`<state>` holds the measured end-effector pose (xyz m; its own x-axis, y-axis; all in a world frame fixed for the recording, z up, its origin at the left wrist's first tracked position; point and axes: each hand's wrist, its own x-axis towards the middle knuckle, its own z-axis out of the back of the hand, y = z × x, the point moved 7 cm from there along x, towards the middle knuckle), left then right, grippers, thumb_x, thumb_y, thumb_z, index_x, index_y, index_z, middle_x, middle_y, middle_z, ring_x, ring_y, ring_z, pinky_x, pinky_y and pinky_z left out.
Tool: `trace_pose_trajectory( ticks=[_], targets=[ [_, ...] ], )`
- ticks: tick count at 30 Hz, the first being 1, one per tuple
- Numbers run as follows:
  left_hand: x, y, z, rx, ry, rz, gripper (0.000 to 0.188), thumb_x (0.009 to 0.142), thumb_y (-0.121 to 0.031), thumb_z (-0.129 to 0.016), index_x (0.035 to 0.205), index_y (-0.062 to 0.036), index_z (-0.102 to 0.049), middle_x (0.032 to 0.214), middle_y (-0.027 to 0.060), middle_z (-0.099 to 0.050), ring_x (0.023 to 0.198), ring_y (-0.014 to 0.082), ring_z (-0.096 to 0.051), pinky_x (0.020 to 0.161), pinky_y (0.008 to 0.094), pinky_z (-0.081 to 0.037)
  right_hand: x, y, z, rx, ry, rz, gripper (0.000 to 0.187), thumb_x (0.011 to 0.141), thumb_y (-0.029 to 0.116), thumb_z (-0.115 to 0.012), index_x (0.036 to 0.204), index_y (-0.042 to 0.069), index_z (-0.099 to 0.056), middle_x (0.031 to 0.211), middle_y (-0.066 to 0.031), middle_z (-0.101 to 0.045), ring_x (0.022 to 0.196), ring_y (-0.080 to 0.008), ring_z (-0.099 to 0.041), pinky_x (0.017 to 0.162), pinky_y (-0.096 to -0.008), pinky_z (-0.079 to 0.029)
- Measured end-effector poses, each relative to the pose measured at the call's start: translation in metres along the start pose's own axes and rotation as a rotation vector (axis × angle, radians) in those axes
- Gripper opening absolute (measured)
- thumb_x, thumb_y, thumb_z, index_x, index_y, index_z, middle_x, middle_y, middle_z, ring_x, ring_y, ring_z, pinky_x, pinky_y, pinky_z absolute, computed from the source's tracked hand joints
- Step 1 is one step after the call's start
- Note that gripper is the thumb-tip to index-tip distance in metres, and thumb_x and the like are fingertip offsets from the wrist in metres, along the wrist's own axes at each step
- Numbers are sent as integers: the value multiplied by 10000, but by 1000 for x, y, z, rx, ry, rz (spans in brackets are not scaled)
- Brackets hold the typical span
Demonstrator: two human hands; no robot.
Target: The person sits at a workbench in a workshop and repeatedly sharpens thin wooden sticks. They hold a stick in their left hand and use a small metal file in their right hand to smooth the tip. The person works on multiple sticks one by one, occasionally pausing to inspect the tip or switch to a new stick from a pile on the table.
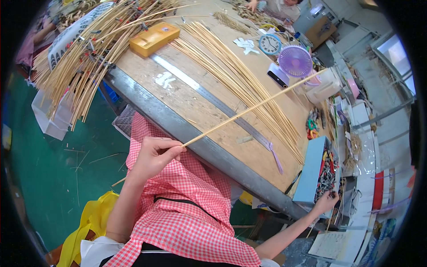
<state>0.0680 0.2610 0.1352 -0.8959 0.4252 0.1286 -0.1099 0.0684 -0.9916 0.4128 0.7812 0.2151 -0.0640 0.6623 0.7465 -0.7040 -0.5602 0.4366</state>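
Observation:
My left hand (155,155) is closed, pinching one end of a long thin pale stick (253,108) between thumb and fingers. The stick slants up to the right across the table, over a loose bundle of similar sticks (240,80). At the right, my right hand (327,202) reaches to the near end of a light blue box (307,178) full of small black and red clips (326,171). Its fingers are bent together among the clips; what they grip is too small to make out.
A metal ruler (209,95) lies on the wooden table, with a yellow block-shaped box (153,39) beyond it. Clipped stick bundles (84,66) overhang the left edge. A purple fan (295,61), a round clock (269,44) and scissors (312,129) are on the right. Another person (282,10) sits opposite.

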Motion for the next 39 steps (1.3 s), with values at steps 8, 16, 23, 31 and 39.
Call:
trace_pose_trajectory(
  ticks=[8,16,23,31,39],
  targets=[
    [1,-4,1,79,5,-21,112,835,-35,-631,857,57,-691,685,83,-663,610,99,-607,549,224,-471,-59,110,13,620,-58,-184,219,941,155,-527,1050,-14,-613,831,-57,-613,697,-114,-545,629,-258,-455],
    [0,-12,2,161,-23,-91,101,825,-32,-635,840,47,-695,682,82,-664,601,105,-609,537,229,-468,-208,287,-73,760,842,286,256,838,-4,-582,1091,-31,-614,902,-131,-617,821,-238,-606,731,-321,-468],
    [-1,-19,5,275,-55,-143,78,800,-34,-653,817,28,-698,656,79,-661,579,105,-614,530,224,-471,-215,301,-59,521,1036,542,230,800,-27,-587,1029,-39,-610,928,-181,-593,827,-308,-610,725,-355,-478],
    [-5,-24,-12,331,-22,-174,88,795,-56,-677,842,17,-694,649,105,-632,546,163,-585,507,278,-426,-238,317,-40,1030,1191,115,178,793,-57,-616,970,-66,-627,787,-122,-628,626,-155,-587,560,-246,-453],
    [-7,-23,-25,285,30,-149,92,798,-28,-659,861,30,-694,685,110,-653,584,148,-608,522,257,-445,-280,338,-40,1304,1328,-293,157,851,-71,-576,994,-87,-640,771,-90,-634,576,-82,-553,510,-199,-434]
  ],
)
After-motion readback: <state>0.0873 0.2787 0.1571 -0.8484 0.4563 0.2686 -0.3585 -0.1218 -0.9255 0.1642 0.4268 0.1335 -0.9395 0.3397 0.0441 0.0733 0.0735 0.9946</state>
